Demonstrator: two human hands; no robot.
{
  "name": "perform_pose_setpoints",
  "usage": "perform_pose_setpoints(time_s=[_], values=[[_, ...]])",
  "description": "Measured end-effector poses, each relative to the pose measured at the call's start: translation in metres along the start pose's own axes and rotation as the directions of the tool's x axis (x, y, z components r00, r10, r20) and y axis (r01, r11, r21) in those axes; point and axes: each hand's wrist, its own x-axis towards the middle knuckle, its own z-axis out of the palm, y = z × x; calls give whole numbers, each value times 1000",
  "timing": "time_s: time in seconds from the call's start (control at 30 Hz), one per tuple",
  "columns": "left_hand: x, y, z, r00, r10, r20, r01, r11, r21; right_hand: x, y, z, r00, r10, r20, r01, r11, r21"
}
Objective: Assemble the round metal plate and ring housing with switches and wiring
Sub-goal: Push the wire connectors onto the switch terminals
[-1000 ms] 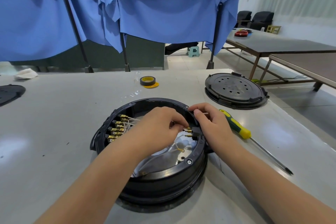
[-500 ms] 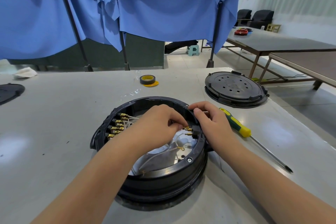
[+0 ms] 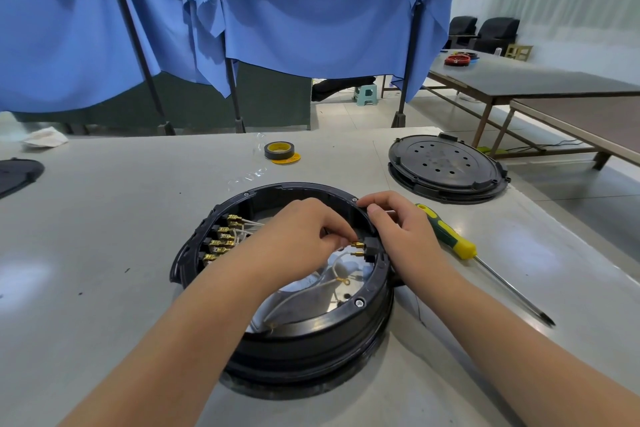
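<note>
Ring housing (image 3: 372,305), wiring stage: little had changed; left hand (image 3: 304,239) still pinched brass terminal (image 3: 356,246) at right-wall switch (image 3: 370,250); right hand (image 3: 403,236) stayed curled gripping rim. Connection evidently unfinished.

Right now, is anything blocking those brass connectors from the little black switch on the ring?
Nothing visible does. The left hand pinches a brass connector right at the switch; the right hand steadies the ring housing beside it.

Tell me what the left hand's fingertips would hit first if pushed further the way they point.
Probably the small black switch on the ring housing's right inner wall: the left hand pinches a brass terminal aimed at it. Depth is unclear.
</note>
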Motion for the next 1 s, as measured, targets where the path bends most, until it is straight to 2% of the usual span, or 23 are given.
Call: perform_pose_setpoints(time_s=[0.43, 0.7, 1.0], values=[[3, 1, 1, 995, 97, -20, -95, 993, 76, 1, 0, 1, 1000, -1, -4, 1, 1000, 0], [3, 0, 0, 996, 84, 5, -84, 996, 25, 1, 1, 2, 1000, 1, -3, -1, 1000, -2], [2, 2, 3, 991, 129, -20, -126, 986, 111, 2, 3, 2, 1000, 9, -5, -9, 1000, -16]])
